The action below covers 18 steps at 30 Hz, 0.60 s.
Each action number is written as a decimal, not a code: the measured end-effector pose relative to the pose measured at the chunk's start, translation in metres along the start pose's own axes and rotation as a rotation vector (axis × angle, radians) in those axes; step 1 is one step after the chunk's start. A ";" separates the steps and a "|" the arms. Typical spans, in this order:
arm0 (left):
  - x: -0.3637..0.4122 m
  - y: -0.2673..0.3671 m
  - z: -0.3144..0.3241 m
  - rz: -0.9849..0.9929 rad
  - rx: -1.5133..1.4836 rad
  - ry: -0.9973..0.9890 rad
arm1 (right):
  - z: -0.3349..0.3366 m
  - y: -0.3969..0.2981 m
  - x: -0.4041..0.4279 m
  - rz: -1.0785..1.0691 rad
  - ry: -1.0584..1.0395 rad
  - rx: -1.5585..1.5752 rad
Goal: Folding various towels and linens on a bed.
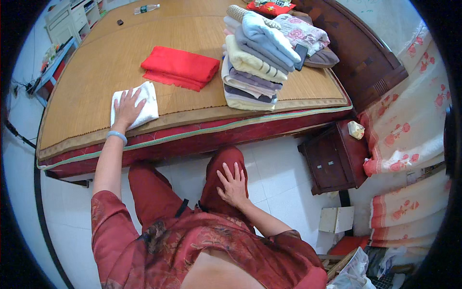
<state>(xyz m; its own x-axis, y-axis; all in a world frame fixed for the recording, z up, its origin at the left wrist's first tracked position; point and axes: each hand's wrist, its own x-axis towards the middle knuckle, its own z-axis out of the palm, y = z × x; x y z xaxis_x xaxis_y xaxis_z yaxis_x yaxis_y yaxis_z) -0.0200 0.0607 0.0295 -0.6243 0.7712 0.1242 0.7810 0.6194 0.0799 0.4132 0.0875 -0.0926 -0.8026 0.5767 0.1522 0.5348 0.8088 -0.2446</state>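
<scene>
My left hand [127,107], with a pale bangle [117,136] at the wrist, lies flat with spread fingers on a folded white towel [148,104]. That towel rests near the front edge of a bed covered by a woven mat [104,54]. Just beyond it, to the right, is a folded red cloth [180,67] with a frayed lower edge. A tall stack of folded towels [254,68] in white, cream, grey and blue stands farther right. My right hand [232,184] rests on my right thigh, fingers apart, holding nothing.
A phone [300,56] leans beside the stack, near a floral folded cloth [301,32]. A water bottle [147,9] and a small dark object [120,22] lie farther back. The dark headboard [353,47], a nightstand [335,159] and floral curtains [400,137] flank the right side.
</scene>
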 end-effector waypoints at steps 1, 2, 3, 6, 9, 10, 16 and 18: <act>0.001 -0.004 0.001 0.001 0.000 0.000 | 0.003 0.001 0.001 0.001 0.001 0.000; 0.003 -0.007 0.002 0.000 0.000 0.006 | 0.006 0.001 0.002 -0.001 0.020 0.007; 0.003 -0.008 0.003 0.000 -0.001 0.008 | 0.006 0.001 0.002 0.000 0.038 0.013; 0.001 -0.005 0.008 0.003 -0.016 0.081 | 0.007 0.003 0.006 -0.007 0.059 0.050; 0.000 -0.007 0.011 0.006 -0.038 0.150 | 0.008 0.004 0.007 -0.007 0.074 0.064; 0.000 -0.008 0.012 0.013 -0.050 0.181 | 0.008 0.005 0.007 -0.009 0.073 0.063; -0.002 -0.009 0.016 0.020 -0.076 0.224 | 0.009 0.005 0.006 -0.012 0.101 0.089; -0.002 -0.009 0.016 0.015 -0.073 0.221 | 0.007 0.004 0.006 -0.011 0.102 0.090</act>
<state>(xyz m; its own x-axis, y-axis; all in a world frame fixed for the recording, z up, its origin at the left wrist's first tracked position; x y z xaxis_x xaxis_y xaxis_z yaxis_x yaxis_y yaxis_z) -0.0259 0.0560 0.0128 -0.6004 0.7244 0.3387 0.7942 0.5896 0.1468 0.4087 0.0930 -0.0998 -0.7750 0.5800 0.2510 0.4963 0.8044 -0.3266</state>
